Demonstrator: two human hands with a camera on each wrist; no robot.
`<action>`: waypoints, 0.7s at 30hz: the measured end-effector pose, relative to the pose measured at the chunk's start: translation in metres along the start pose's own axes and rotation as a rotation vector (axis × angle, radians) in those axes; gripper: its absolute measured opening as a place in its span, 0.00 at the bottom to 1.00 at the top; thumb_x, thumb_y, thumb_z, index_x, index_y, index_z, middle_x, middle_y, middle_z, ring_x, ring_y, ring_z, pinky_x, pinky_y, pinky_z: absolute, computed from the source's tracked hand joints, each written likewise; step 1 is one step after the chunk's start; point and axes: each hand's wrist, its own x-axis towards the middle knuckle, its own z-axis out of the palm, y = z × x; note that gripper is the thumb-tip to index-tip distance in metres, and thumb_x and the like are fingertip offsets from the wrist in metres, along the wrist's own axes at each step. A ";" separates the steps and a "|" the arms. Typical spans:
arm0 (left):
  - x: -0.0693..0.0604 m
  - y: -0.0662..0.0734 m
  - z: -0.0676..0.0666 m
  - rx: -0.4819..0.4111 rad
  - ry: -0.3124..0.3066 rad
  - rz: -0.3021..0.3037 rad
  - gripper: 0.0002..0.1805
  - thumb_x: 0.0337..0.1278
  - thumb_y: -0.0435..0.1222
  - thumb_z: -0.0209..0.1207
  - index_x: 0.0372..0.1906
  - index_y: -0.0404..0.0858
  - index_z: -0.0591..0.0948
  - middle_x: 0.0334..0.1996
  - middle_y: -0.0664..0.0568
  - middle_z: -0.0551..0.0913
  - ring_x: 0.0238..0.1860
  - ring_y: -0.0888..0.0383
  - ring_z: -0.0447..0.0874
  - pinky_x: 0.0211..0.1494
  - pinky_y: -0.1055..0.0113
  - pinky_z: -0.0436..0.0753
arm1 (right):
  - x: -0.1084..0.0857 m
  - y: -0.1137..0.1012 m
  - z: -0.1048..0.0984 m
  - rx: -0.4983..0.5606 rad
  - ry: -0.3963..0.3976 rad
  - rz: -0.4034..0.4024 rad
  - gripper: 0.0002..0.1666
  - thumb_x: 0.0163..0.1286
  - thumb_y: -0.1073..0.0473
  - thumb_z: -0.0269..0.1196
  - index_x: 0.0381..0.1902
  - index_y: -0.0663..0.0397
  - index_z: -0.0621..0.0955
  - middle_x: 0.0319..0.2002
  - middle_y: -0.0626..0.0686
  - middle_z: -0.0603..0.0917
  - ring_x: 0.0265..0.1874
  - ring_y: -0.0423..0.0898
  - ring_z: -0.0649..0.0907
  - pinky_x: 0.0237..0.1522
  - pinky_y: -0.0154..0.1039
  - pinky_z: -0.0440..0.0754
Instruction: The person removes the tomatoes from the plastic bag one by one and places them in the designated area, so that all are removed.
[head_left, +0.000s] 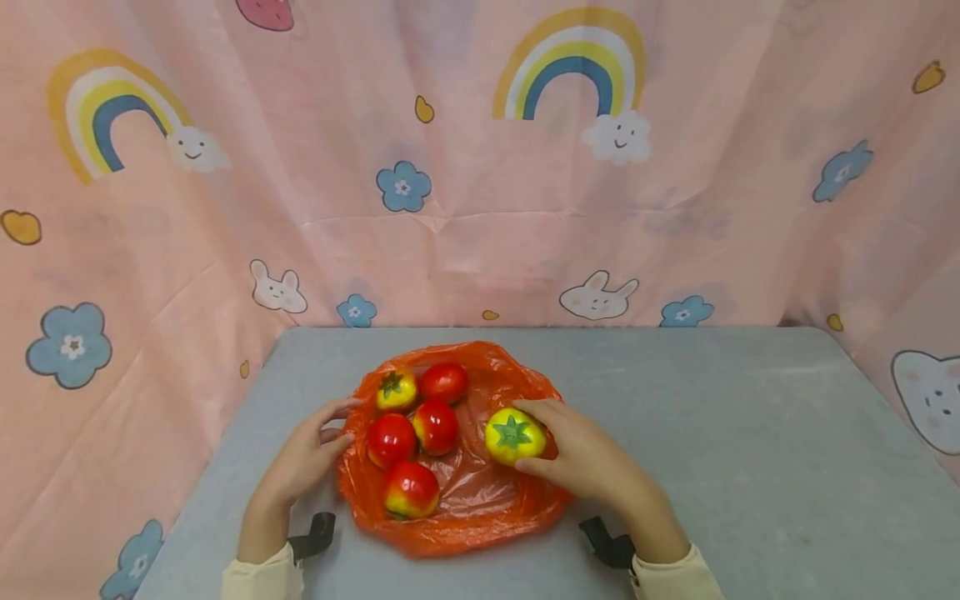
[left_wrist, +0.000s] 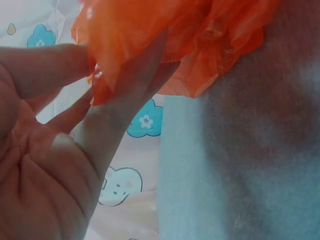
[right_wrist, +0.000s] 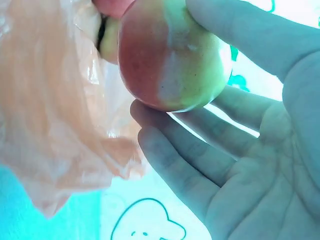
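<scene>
Your right hand (head_left: 576, 450) has thumb and fingers clamped around the yellow fruit (head_left: 512, 437), which lies at nine o'clock from your palm, over the right half of the orange bag (head_left: 450, 540). It is round with no clear long axis; its green star faces up. You can't tell whether its underside touches the plastic. Five other fruits (head_left: 435, 427) sit in the bag from eight to ten o'clock of it, near but apart. Farther off, your left hand (head_left: 300, 462) pinches the bag's rim at nine. Towards twelve, the grey table (head_left: 675, 358) reaches the pink curtain (head_left: 480, 258).
</scene>
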 end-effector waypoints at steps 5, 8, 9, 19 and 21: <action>0.001 -0.002 0.002 -0.008 0.024 -0.041 0.28 0.68 0.30 0.55 0.71 0.46 0.68 0.66 0.37 0.70 0.64 0.35 0.76 0.61 0.49 0.82 | -0.008 0.002 -0.004 0.005 -0.021 -0.008 0.41 0.58 0.45 0.73 0.68 0.45 0.73 0.64 0.49 0.78 0.60 0.49 0.78 0.64 0.56 0.77; 0.002 -0.003 0.002 -0.007 0.037 -0.052 0.28 0.68 0.30 0.56 0.71 0.47 0.68 0.67 0.38 0.70 0.64 0.35 0.76 0.62 0.49 0.82 | -0.012 0.001 -0.004 0.002 -0.025 -0.003 0.41 0.58 0.44 0.73 0.67 0.44 0.74 0.63 0.48 0.78 0.60 0.49 0.78 0.64 0.56 0.77; 0.002 -0.003 0.001 -0.005 0.038 -0.053 0.29 0.68 0.30 0.56 0.72 0.47 0.68 0.67 0.38 0.70 0.64 0.35 0.76 0.62 0.49 0.81 | -0.013 0.001 -0.004 0.003 -0.029 0.002 0.40 0.58 0.44 0.73 0.67 0.44 0.74 0.63 0.48 0.78 0.60 0.49 0.78 0.65 0.56 0.77; 0.003 -0.006 0.001 -0.012 0.046 -0.057 0.28 0.69 0.30 0.55 0.71 0.49 0.69 0.67 0.39 0.71 0.65 0.35 0.75 0.61 0.48 0.82 | -0.013 0.010 -0.009 0.026 -0.056 0.007 0.42 0.58 0.43 0.73 0.69 0.42 0.73 0.65 0.49 0.77 0.63 0.52 0.77 0.64 0.59 0.77; 0.004 -0.006 0.003 -0.017 0.047 -0.051 0.28 0.69 0.30 0.55 0.71 0.49 0.69 0.67 0.39 0.71 0.65 0.35 0.75 0.61 0.48 0.82 | -0.012 0.013 -0.011 0.034 -0.047 0.001 0.43 0.58 0.43 0.73 0.70 0.45 0.72 0.65 0.50 0.78 0.61 0.52 0.78 0.63 0.58 0.78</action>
